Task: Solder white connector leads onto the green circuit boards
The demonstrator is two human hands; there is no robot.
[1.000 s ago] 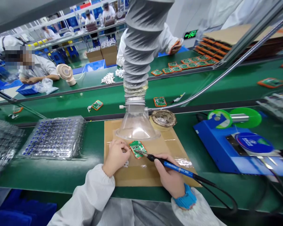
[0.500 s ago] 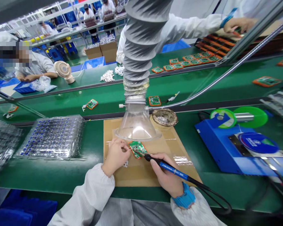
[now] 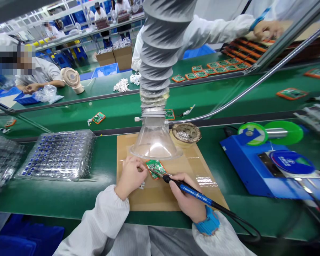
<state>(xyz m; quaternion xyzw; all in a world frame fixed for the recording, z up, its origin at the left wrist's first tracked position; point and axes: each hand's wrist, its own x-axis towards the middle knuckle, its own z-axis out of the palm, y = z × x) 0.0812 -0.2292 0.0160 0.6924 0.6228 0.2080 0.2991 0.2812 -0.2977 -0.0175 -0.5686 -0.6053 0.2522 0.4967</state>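
A green circuit board with an orange edge (image 3: 155, 166) lies on a sheet of brown cardboard (image 3: 160, 199). My right hand (image 3: 188, 195) is closed round a blue and black soldering iron (image 3: 193, 192), its tip down over the board's lower middle. Whether the tip touches is too small to tell. At the board's left edge my left hand (image 3: 130, 176) is pinched shut, and what lies between its fingertips is hidden. A small white part (image 3: 142, 185) shows just below that hand. Above the board hangs a clear funnel hood (image 3: 156, 142).
A tip-cleaning pot (image 3: 186, 134) stands behind the board. On the right is a blue soldering station with a green solder reel (image 3: 252, 134); stacked clear trays (image 3: 60, 154) lie left. A green conveyor (image 3: 128, 113) carries boards. Co-workers sit across it.
Boards on the conveyor have slid to the left. Both my hands, the soldering iron and the board stay almost in place. A co-worker's hand at the upper right has shifted slightly.
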